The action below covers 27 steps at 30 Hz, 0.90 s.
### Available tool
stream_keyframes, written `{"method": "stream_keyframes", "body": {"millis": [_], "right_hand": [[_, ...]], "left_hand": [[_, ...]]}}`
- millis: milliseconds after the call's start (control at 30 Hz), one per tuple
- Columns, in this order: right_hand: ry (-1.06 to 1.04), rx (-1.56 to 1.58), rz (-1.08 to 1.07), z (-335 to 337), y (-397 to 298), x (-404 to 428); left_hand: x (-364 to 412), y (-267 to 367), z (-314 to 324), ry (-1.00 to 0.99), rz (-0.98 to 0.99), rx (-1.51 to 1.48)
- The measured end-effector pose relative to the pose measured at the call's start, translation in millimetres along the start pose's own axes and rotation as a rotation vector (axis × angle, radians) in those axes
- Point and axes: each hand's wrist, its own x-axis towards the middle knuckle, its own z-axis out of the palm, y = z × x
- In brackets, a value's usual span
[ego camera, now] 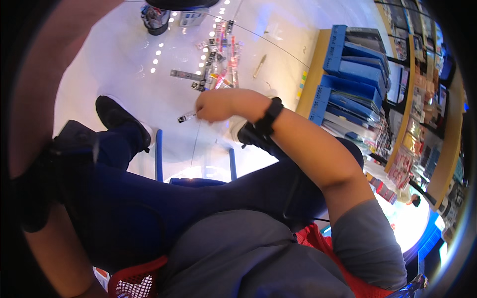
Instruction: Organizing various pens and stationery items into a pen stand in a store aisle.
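My right hand (216,106), with a black watch on the wrist, reaches over the floor in front of me, fingers curled and slightly blurred. A slim clear packet with a black end (186,117) shows at its fingertips; whether it is held or lies on the floor beyond, I cannot tell. Just past the hand is a loose pile of slim plastic packets (220,56), some pink and some black. A grey strip-shaped packet (185,75) sticks out of the pile to the left. A large blurred bare arm fills the left edge; my left hand is out of view.
A pen-like item (259,66) lies right of the pile. Blue file boxes (333,50) stand on a wooden shelf at the right, before stocked racks. A dark bin (155,24) and a white box (193,17) are at the top. My shoes and blue stool legs (159,156) are below.
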Motion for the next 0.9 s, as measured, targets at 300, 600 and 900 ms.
{"method": "stream_keyframes", "body": {"millis": [300,600,900], "right_hand": [[0.755,0.433,0.508,2,113,98],[0.851,0.377,0.381,5,118,111],[0.670,0.145,0.123,43,141,115]], "left_hand": [[13,-9,18,-0.043,-0.014,-0.076],[13,-14,17,-0.048,-0.070,-0.073],[10,-16,14,-0.021,-0.091,-0.061]]}}
